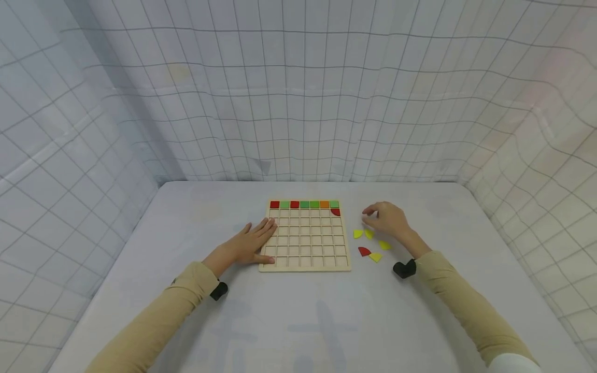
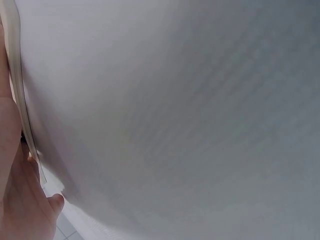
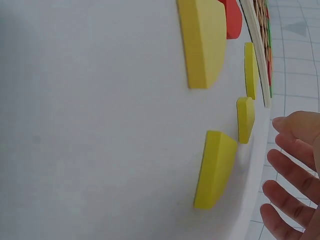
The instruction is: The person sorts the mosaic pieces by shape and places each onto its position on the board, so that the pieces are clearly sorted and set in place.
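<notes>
A wooden grid board (image 1: 298, 269) lies flat on the table, its far row filled with red, green and orange tiles (image 1: 304, 204). One red quarter-circle piece (image 1: 335, 212) sits at the right end of the second row. My left hand (image 1: 251, 243) rests with spread fingers on the board's left edge; the left wrist view catches part of that hand (image 2: 30, 205) and mostly tabletop. Right of the board, my right hand (image 1: 388, 220) hovers with loosely bent fingers and nothing between them. Below it lie several yellow quarter-circle pieces (image 1: 375, 257) and a red one (image 1: 364, 252).
A white table (image 1: 298, 321) carries everything, with rounded far corners. White grid-patterned curtains (image 1: 298, 103) hang behind it and at both sides. Each wrist wears a black device, such as the one by the right sleeve (image 1: 404, 269).
</notes>
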Motion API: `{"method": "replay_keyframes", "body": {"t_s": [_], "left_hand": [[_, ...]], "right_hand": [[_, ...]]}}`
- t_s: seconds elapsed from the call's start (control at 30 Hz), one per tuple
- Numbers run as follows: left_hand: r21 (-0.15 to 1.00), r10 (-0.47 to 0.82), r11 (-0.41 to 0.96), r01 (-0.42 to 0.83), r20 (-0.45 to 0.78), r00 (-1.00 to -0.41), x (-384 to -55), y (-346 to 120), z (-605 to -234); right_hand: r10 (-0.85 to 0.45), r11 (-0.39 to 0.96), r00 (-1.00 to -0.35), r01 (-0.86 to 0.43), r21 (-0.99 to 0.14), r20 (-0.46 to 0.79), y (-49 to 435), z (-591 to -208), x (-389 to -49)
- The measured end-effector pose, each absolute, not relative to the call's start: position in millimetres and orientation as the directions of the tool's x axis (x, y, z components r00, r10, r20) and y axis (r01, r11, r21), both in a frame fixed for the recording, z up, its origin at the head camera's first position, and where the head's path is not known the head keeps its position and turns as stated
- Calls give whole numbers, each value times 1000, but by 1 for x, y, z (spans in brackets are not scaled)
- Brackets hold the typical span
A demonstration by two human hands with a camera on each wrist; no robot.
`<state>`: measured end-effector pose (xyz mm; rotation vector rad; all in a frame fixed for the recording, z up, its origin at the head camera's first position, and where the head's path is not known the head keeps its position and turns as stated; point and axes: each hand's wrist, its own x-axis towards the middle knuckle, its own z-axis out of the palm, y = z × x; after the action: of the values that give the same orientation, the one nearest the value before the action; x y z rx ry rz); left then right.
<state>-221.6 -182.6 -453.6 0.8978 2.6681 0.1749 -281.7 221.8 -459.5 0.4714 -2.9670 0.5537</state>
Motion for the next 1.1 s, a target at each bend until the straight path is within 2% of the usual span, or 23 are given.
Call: {"method": "replay_keyframes", "body": {"t_s": [0.33, 0.6, 1.1], "left_hand": [[231, 626, 779, 583, -241, -742, -222, -185, -458], [217, 617, 787, 578, -254, -745, -222, -183, -453], [217, 611, 791, 572, -263, -746, -222, -182, -452]], "right_hand": [[-259, 903, -960, -278, -327, 103, 232, -464, -271], [-291, 891, -946, -322, -319, 141, 240, -467, -264], [-329, 882, -936, -351, -314, 123, 245, -470, -251]]}}
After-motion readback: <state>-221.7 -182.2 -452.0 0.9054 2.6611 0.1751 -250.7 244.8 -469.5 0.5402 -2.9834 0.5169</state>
